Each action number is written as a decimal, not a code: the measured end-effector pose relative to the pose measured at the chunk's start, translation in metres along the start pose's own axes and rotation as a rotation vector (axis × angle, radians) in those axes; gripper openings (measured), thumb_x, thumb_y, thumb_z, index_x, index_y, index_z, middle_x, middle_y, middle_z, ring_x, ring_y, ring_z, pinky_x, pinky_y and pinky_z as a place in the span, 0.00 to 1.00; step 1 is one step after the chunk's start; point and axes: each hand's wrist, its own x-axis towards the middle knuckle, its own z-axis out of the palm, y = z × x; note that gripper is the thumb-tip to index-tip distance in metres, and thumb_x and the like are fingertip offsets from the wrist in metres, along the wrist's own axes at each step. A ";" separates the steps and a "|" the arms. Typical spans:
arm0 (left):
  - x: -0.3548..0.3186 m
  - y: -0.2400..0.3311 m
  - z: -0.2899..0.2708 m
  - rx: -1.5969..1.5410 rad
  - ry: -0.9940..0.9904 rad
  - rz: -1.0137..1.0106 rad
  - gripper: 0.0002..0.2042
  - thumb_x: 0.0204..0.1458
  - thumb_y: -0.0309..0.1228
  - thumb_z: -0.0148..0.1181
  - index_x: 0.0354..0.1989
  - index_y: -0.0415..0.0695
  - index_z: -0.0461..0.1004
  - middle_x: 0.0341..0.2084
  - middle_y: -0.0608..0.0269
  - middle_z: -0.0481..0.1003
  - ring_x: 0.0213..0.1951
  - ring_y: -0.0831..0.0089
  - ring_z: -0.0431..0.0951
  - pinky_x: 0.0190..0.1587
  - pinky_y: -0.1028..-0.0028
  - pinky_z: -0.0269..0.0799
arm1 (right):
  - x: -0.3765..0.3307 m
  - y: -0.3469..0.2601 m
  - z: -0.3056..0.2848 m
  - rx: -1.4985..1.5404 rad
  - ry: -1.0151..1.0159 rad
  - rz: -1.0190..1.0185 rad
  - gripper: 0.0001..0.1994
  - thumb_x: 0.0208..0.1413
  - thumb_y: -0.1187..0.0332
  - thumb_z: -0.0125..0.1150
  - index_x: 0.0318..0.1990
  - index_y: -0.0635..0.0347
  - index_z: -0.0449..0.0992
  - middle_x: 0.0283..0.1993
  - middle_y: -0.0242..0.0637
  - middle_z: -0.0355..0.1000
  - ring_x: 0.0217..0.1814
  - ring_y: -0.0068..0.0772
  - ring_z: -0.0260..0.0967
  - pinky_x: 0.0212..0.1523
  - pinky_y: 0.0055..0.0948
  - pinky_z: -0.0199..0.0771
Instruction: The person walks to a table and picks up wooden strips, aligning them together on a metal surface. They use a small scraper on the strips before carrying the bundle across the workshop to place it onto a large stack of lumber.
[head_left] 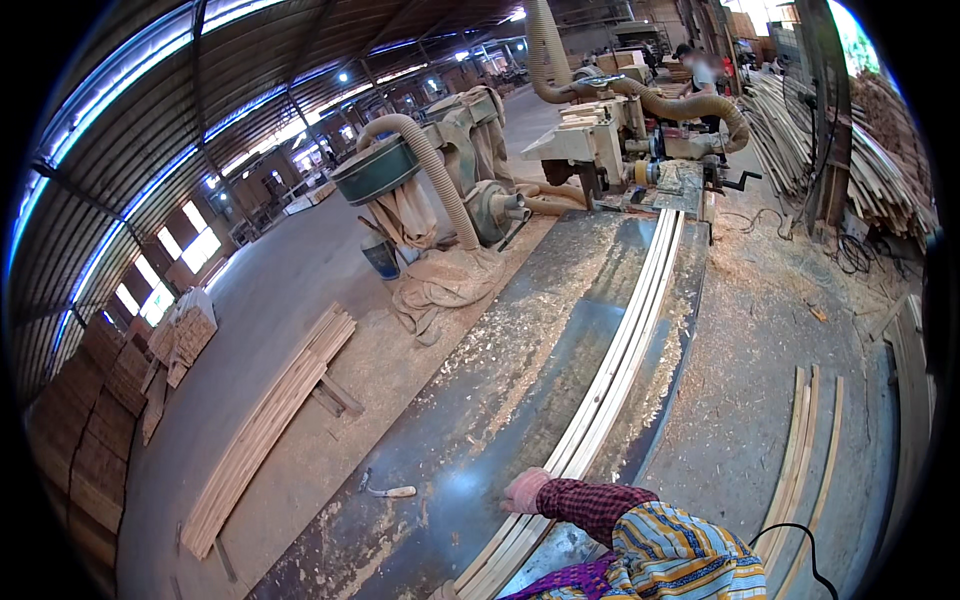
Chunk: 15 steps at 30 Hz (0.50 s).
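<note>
Several long, pale wooden strips lie side by side on a dark metal table, running from the lower edge up to a woodworking machine at the far end. My right hand, in a pinkish glove, reaches across from the right and is closed over the strips near their close end. At the bottom edge a small bit of what looks like my left hand shows beside the strips. Its fingers are hidden. A hammer-like tool with a pale handle rests on the table, left of my right hand.
A dust collector with ribbed hoses stands beyond the table's left side. Left on the floor lies a stack of boards. More strips lie at the right, near a black cable. Another person is far behind the machine.
</note>
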 end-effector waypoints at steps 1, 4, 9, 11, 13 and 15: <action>-0.001 0.000 -0.001 -0.005 0.003 0.000 0.02 0.57 0.26 0.63 0.36 0.45 0.81 0.30 0.52 0.76 0.42 0.54 0.78 0.57 0.50 0.72 | 0.000 0.000 -0.001 0.000 0.000 -0.002 0.27 0.66 0.41 0.46 0.50 0.53 0.83 0.47 0.45 0.82 0.53 0.52 0.79 0.53 0.51 0.77; -0.004 -0.003 -0.001 -0.026 0.005 0.006 0.02 0.57 0.25 0.63 0.34 0.45 0.81 0.30 0.52 0.76 0.42 0.54 0.78 0.57 0.50 0.72 | 0.002 -0.001 0.002 -0.007 -0.001 -0.003 0.28 0.67 0.41 0.46 0.49 0.53 0.83 0.47 0.44 0.82 0.53 0.51 0.79 0.54 0.50 0.77; -0.007 -0.006 0.002 -0.059 0.013 0.006 0.02 0.56 0.24 0.64 0.32 0.45 0.81 0.29 0.52 0.75 0.41 0.55 0.78 0.57 0.49 0.73 | 0.006 0.001 0.006 -0.025 -0.005 0.018 0.28 0.67 0.40 0.45 0.50 0.52 0.83 0.48 0.43 0.82 0.53 0.50 0.79 0.54 0.50 0.77; -0.009 -0.006 0.002 -0.070 0.016 0.006 0.02 0.56 0.24 0.64 0.32 0.44 0.81 0.29 0.52 0.75 0.41 0.55 0.78 0.57 0.49 0.73 | 0.009 0.002 0.008 -0.031 -0.006 0.013 0.28 0.68 0.40 0.45 0.50 0.52 0.83 0.48 0.43 0.82 0.53 0.50 0.79 0.54 0.50 0.77; -0.011 -0.007 0.002 -0.078 0.021 0.008 0.03 0.56 0.23 0.64 0.31 0.44 0.81 0.29 0.52 0.75 0.41 0.55 0.78 0.57 0.49 0.73 | 0.010 0.002 0.009 -0.040 -0.019 0.013 0.27 0.67 0.41 0.45 0.50 0.52 0.83 0.48 0.43 0.82 0.53 0.51 0.79 0.54 0.50 0.77; -0.012 -0.007 0.001 -0.089 0.025 0.009 0.03 0.56 0.23 0.64 0.30 0.44 0.80 0.28 0.52 0.75 0.41 0.55 0.78 0.57 0.49 0.73 | 0.009 0.001 0.007 -0.042 -0.010 0.009 0.27 0.67 0.41 0.46 0.49 0.52 0.83 0.47 0.43 0.82 0.52 0.51 0.79 0.54 0.50 0.77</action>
